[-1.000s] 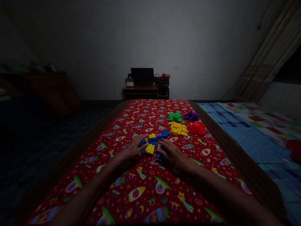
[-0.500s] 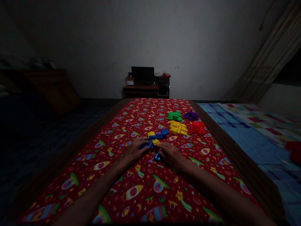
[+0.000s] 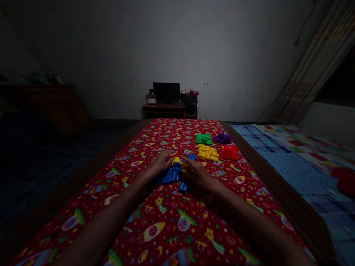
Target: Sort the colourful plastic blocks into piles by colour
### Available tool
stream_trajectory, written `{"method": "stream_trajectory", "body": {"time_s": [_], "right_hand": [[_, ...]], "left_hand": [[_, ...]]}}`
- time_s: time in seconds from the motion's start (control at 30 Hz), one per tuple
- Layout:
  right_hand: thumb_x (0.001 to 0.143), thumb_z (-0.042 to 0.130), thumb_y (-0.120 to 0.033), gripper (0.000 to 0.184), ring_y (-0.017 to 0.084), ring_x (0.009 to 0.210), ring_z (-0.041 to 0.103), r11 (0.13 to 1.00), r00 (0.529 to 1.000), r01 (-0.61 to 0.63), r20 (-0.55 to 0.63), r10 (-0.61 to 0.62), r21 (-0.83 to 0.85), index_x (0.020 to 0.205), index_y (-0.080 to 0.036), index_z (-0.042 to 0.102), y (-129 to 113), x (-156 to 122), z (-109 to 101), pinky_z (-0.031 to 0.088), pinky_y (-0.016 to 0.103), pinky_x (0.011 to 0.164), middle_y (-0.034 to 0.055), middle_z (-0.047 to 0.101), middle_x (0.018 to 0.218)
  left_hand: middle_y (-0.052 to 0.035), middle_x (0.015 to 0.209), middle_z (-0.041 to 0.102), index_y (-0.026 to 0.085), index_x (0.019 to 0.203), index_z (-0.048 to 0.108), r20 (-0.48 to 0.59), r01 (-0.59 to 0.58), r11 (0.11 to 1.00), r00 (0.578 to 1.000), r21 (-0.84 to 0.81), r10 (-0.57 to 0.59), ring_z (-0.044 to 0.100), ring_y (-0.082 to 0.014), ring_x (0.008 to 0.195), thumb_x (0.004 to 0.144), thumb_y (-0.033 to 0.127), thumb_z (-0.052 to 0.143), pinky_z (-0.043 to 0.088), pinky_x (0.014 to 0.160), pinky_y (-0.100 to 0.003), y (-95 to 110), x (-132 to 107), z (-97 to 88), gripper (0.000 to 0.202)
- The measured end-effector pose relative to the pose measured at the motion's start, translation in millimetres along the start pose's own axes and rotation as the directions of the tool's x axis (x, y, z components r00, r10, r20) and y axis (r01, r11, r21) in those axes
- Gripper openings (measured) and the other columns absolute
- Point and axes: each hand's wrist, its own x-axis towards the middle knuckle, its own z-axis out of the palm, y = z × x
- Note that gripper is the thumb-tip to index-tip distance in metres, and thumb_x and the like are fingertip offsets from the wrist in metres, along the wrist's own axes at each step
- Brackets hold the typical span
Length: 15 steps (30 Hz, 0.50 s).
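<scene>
My left hand is open, its fingers stretched out beside a small yellow block. Several blue plastic blocks lie loosely below and between my hands, some partly hidden by the left one. My right hand reaches in from the right, fingers bent over another yellow block that is mostly covered by them. A separate blue piece rests on the cloth just below the right hand. More blue blocks lie just beyond the right fingertips.
Sorted piles lie farther right on the red patterned cloth: yellow, green, purple and red. A desk with a monitor stands against the far wall. Right of the table is a blue checked sheet.
My left hand has moved forward off the blue blocks, uncovering them. My right hand has moved slightly forward over the yellow block. The blue blocks between the hands have shifted.
</scene>
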Motion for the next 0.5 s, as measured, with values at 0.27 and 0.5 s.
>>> {"method": "stream_trajectory", "body": {"time_s": [0.27,0.5], "right_hand": [[0.093,0.045,-0.04,0.036,0.021,0.078,0.061,0.896,0.851,-0.416,-0.414,0.322,-0.158,0.098,-0.017,0.072,63,12,-71,0.045,0.03,0.07,0.0098,0.068,0.086],[0.088,0.049,-0.025,0.028,0.022,0.082,0.057,0.817,0.832,-0.489,-0.445,0.331,-0.305,0.099,-0.014,0.072,98,25,-75,0.043,0.031,0.072,0.0121,0.065,0.089]], "left_hand": [[-0.0114,0.105,0.072,0.013,0.105,0.071,0.111,0.2,0.895,0.979,-0.399,-0.169,0.066,-0.0287,0.096,0.066,0.045,0.066,0.052,0.085,-0.039,-23,0,17.6,0.051],[-0.0112,0.105,0.073,0.013,0.107,0.07,0.131,0.312,0.789,0.949,-0.53,-0.287,0.066,-0.031,0.097,0.051,0.057,0.077,0.052,0.084,-0.04,-21,-1,7.1,0.071]]}}
